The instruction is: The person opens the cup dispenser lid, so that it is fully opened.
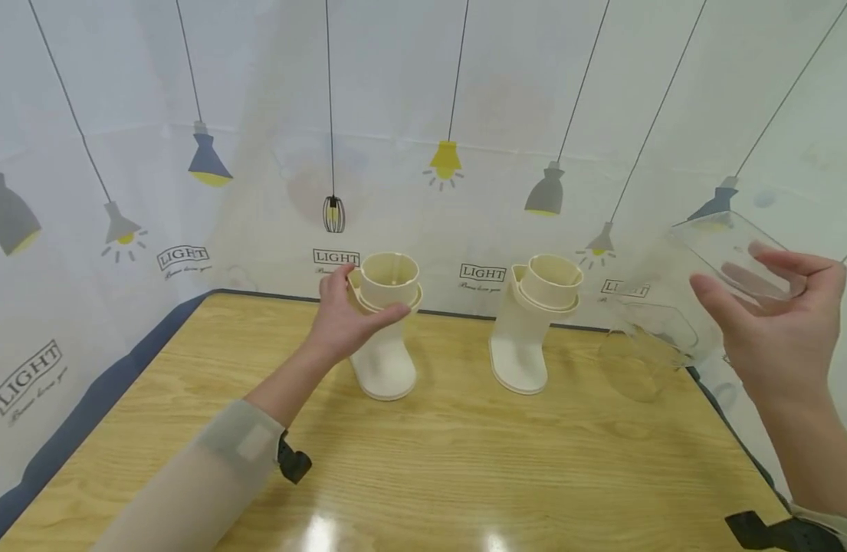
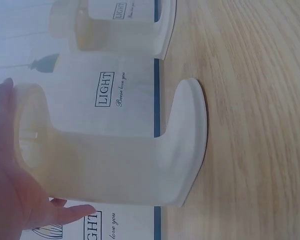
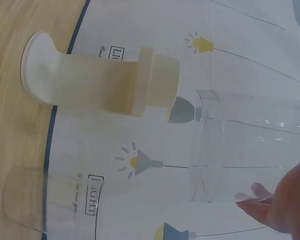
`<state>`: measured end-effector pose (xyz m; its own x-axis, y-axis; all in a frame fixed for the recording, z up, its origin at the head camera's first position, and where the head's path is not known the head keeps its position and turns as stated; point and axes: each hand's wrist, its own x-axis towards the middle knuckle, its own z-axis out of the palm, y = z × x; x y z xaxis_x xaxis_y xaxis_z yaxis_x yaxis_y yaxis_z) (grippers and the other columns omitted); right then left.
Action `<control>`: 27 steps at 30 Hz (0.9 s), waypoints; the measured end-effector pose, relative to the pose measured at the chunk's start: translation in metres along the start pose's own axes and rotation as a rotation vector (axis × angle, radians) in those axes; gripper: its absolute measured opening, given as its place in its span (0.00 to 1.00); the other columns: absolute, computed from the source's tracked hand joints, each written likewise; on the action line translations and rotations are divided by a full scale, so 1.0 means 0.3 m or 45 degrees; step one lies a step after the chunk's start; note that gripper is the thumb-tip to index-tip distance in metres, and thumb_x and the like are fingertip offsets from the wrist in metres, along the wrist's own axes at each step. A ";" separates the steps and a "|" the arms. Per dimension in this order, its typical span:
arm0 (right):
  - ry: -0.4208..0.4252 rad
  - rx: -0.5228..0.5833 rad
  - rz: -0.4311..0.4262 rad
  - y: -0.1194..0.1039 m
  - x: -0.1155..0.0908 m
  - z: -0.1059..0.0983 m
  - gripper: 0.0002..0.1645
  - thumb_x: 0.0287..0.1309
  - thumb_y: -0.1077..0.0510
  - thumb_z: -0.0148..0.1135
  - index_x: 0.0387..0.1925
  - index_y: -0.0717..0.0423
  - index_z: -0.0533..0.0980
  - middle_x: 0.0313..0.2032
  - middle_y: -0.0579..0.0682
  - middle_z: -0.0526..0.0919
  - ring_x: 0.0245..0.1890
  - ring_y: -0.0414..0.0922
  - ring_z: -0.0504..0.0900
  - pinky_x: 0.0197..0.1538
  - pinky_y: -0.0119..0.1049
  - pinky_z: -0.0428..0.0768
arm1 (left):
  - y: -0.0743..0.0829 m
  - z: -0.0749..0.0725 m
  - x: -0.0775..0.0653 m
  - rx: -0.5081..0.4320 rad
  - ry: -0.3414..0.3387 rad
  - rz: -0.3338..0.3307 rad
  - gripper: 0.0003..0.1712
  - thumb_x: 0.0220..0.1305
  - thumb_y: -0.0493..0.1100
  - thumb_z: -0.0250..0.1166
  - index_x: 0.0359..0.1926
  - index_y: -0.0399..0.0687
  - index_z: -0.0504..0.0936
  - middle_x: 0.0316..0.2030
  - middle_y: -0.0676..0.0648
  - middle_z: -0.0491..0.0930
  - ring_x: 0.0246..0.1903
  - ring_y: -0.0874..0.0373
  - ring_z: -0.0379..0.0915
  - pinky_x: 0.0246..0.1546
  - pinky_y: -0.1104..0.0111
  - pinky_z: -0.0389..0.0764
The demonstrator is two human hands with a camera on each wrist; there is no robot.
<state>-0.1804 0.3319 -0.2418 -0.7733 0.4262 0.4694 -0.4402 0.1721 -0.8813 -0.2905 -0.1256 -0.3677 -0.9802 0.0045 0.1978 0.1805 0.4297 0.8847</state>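
Two cream plastic stands, each with a round cup-like top and a rounded foot, stand upright on the table. My left hand grips the top of the left stand, thumb across the front and fingers at its left side. The right stand is untouched. Raised at the right, my right hand holds a clear plastic container between thumb and fingers; its open-looking end shows in the right wrist view. A second clear container stands on the table, right of the stands.
The wood-grain table has a dark blue border along its back edge. Close behind it hangs a white sheet printed with lamps and the word LIGHT. Black wrist straps sit on both forearms.
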 end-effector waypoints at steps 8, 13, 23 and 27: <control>0.071 -0.186 0.079 0.048 -0.006 -0.101 0.41 0.58 0.69 0.80 0.63 0.40 0.68 0.68 0.35 0.70 0.53 0.31 0.84 0.44 0.13 0.82 | -0.020 -0.030 0.019 -0.029 -0.018 0.043 0.73 0.57 0.67 0.83 0.89 0.51 0.47 0.80 0.35 0.54 0.79 0.36 0.58 0.79 0.37 0.68; 0.113 -0.467 0.171 0.080 -0.025 -0.162 0.38 0.64 0.62 0.78 0.65 0.34 0.67 0.68 0.29 0.70 0.51 0.24 0.82 0.44 0.10 0.78 | -0.037 -0.042 0.030 -0.109 -0.039 0.065 0.72 0.58 0.64 0.83 0.90 0.52 0.47 0.83 0.37 0.54 0.81 0.35 0.57 0.78 0.36 0.69; 0.132 -0.628 0.297 0.193 -0.058 -0.269 0.34 0.70 0.53 0.75 0.62 0.25 0.63 0.67 0.27 0.68 0.41 0.14 0.77 0.39 0.09 0.74 | -0.053 -0.069 0.060 -0.113 -0.108 0.089 0.65 0.61 0.63 0.82 0.89 0.57 0.53 0.83 0.39 0.57 0.82 0.34 0.58 0.77 0.37 0.71; 0.114 -0.718 0.355 0.231 -0.075 -0.296 0.36 0.70 0.46 0.75 0.64 0.22 0.60 0.68 0.28 0.70 0.40 0.12 0.75 0.37 0.09 0.72 | -0.060 -0.081 0.069 -0.063 -0.117 0.059 0.65 0.61 0.65 0.81 0.89 0.60 0.52 0.85 0.40 0.55 0.82 0.35 0.58 0.77 0.37 0.72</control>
<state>-0.1528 0.4130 -0.3183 -0.7722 0.5911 0.2330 0.0992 0.4744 -0.8747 -0.3122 -0.1554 -0.3692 -0.9736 0.1075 0.2016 0.2276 0.3822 0.8956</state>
